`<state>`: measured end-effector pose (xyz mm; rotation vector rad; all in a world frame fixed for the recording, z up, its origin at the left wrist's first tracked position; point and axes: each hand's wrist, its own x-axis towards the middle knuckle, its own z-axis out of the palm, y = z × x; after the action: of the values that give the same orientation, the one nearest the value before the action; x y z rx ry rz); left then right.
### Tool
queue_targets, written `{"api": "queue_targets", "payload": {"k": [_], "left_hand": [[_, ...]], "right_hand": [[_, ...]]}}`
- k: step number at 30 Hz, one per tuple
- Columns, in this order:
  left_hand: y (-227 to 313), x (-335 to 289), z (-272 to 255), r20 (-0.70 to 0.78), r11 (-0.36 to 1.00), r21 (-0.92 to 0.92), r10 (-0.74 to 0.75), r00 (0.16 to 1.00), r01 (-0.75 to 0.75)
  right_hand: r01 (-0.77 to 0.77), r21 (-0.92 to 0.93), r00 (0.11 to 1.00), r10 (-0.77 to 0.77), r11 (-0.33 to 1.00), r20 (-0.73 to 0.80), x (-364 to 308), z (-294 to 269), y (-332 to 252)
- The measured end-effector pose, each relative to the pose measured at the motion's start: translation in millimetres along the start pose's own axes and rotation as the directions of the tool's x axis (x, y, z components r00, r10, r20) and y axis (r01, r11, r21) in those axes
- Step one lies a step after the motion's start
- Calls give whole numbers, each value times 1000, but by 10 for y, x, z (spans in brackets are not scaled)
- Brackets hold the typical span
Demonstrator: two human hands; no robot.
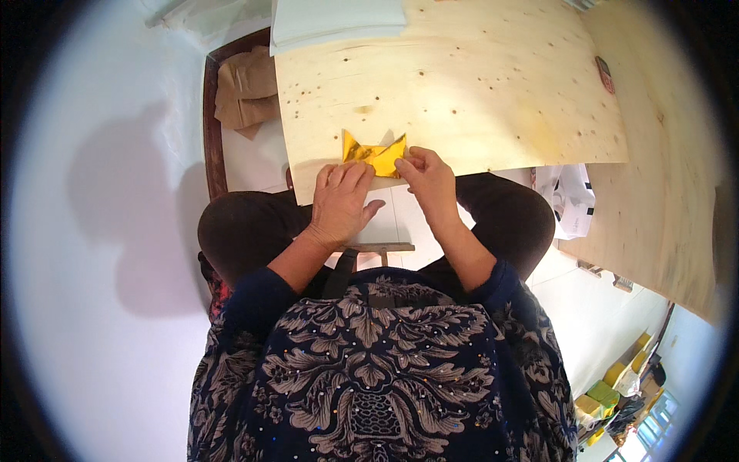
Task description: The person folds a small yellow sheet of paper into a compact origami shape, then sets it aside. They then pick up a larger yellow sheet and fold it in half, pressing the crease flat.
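Two hands work a folded sheet of gold foil paper [375, 156] at the near edge of a plywood bench [477, 85]. Left hand [339, 202] lies flat, fingers pressing the sheet's left part down; right hand [428, 179] pinches its right edge between thumb and fingertips. The foil sits right at the board's rim, so a slip of the pressing hand could likely skew the crease or push it off. Thin foil may tear under a hard pinch. White paper stack [339, 19] at far left of bench. Brown paper bag [246, 88] left of board. Yellow and green packages [608, 393] at lower right.
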<state>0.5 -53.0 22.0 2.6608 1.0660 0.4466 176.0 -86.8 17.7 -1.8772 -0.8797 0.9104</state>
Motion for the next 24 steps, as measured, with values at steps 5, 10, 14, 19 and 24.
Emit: {"api": "queue_targets", "payload": {"k": [5,10,14,19,24], "left_hand": [[-3,-7,94,-101,998,38,53,993,-50],[-5,36,154,-189,985,87,164,968,-149],[54,14,108,-137,995,41,96,986,-92],[39,3,155,-123,982,148,132,984,-113],[16,19,146,-171,978,170,147,974,-118]], "right_hand": [[-76,-119,988,90,990,124,21,1,-109],[-7,36,985,1,999,172,-104,-30,-224],[-23,93,999,19,995,41,-71,-200,-123],[-317,273,946,282,908,161,-186,-168,183],[-339,397,924,222,853,312,-307,-71,94]]}}
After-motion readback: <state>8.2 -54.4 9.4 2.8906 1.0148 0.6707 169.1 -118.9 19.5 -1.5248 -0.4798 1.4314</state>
